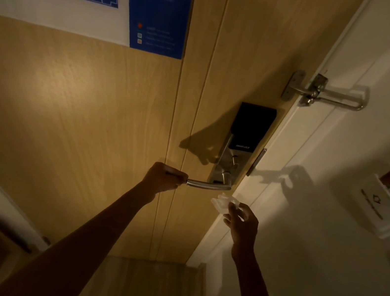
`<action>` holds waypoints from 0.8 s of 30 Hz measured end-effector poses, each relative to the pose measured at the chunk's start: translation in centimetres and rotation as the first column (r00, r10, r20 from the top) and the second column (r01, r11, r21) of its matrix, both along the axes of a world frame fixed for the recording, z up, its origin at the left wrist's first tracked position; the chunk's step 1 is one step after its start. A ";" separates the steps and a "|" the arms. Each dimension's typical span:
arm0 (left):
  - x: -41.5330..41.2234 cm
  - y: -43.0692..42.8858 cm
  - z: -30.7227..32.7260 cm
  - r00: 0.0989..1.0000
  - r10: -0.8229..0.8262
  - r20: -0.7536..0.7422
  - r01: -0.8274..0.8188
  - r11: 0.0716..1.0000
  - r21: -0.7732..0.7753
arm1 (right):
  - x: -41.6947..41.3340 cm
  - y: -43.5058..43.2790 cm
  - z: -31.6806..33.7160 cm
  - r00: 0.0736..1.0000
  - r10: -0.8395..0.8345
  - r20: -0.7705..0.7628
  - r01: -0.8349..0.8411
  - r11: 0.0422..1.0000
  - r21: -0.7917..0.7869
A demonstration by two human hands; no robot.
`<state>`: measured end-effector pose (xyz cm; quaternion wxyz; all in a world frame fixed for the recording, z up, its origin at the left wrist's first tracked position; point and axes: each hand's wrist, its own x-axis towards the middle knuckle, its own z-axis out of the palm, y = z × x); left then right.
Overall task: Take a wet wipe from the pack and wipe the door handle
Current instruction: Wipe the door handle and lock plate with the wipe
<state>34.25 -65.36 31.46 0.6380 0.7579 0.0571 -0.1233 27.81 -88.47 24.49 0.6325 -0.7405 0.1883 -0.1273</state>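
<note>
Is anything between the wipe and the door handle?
Nothing visible: the wipe in the right hand sits just below the handle. The left hand covers the handle's free end only.

Wooden door [90, 116] bearing lever handle [208, 185]

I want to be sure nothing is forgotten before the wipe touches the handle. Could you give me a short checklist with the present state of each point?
1. Wet wipe is in the right hand: ok, pinched in the fingers.
2. Left hand steadies the door handle: ok, closed on its free end.
3. Wipe is touching the handle: not ok, it sits just below, apart from it.
4. Middle of the lever is free for wiping: ok, bare metal shows.
5. Wipe is unfolded: not ok, it looks crumpled.
6. Wipe is damp enough: cannot tell.
</note>
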 end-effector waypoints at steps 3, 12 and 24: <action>0.0 0.0 0.0 1.000 -0.008 -0.002 0.008 1.000 -0.022 | -0.1 0.3 0.4 1.000 0.012 -0.013 -0.009 0.980 0.197; -0.2 0.0 -0.1 1.000 -0.009 -0.009 0.009 1.000 -0.023 | 0.0 1.0 -0.4 0.994 0.055 -0.097 0.015 0.795 0.606; -0.2 -0.2 0.2 1.000 0.012 -0.025 -0.012 1.000 -0.005 | 2.0 2.7 0.8 0.990 -0.013 -0.137 0.111 0.659 0.744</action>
